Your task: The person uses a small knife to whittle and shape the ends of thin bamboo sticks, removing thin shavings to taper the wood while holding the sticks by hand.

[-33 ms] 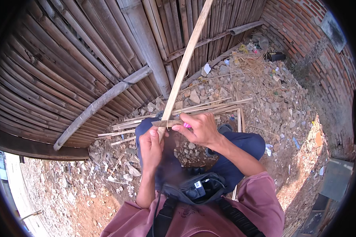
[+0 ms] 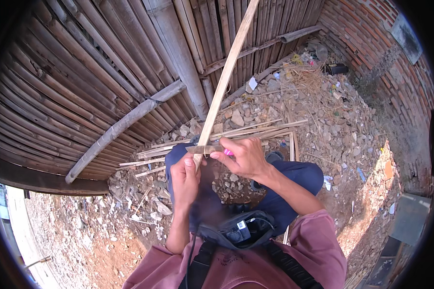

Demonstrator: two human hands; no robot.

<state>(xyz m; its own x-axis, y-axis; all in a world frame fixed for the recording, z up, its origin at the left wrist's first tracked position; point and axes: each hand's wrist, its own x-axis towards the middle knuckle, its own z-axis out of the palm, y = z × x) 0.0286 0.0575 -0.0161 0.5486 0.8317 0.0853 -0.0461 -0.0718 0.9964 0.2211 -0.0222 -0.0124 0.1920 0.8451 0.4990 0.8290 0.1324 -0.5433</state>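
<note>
A long pale strip of wood or bamboo (image 2: 228,72) slants up and away from my lap toward the top of the view. My left hand (image 2: 183,178) is closed round its near end. In my right hand (image 2: 246,156) is a knife (image 2: 201,150) with a pink handle, gripped with the thumb pressed near the blade. The blade lies across the strip just beyond my left thumb, pointing left and touching the wood. A thin shaving seems to curl at the blade's edge. My right fingers hide most of the handle.
More pale strips (image 2: 270,128) lie on the rubble ground (image 2: 323,130) beyond my knees. A bamboo wall (image 2: 106,62) with a pole (image 2: 125,126) rises ahead and to the left; a brick wall (image 2: 376,48) stands at the right. An open dark bag (image 2: 241,229) rests at my waist.
</note>
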